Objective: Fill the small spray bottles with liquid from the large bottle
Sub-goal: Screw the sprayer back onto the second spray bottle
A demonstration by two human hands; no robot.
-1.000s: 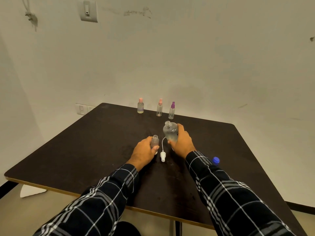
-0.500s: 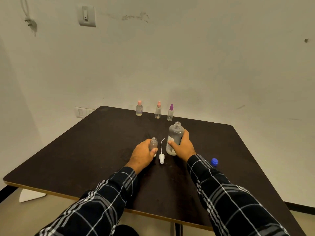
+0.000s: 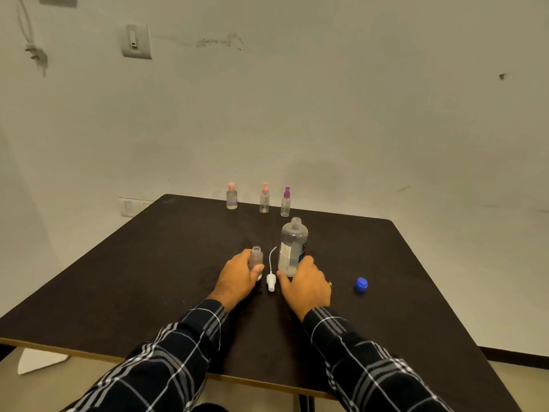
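A pale wall (image 3: 356, 114) with one light switch (image 3: 136, 40) and one low socket plate (image 3: 129, 207) backs the single dark table (image 3: 148, 278), whose near right corner is cut off by the frame. Two arms in dark plaid sleeves (image 3: 184, 352) reach over its near edge. One large bottle (image 3: 292, 248), clear and uncapped, stands upright near the middle. The right hand (image 3: 306, 285) sits at its base, thumb on the left side and fingers (image 3: 306, 260) curled round the right, hiding the foot of the bottle; its liquid level is hard to make out. Just left of it the left hand (image 3: 237, 278) grips one small open bottle (image 3: 256, 258), fingers wrapped behind and thumb across the front, so only the neck and shoulder show. Three more small spray bottles stand in a row at the far edge, well apart from the hands: a pink-capped bottle (image 3: 231, 197), a pink-sprayer bottle (image 3: 264, 199) and a purple-sprayer bottle (image 3: 285, 202), all closed, their contents too small to judge. Between the two hands lies one white spray head (image 3: 271, 282), its thin tube curving away toward the far edge. One blue cap (image 3: 361, 284) lies alone to the right of the right hand.
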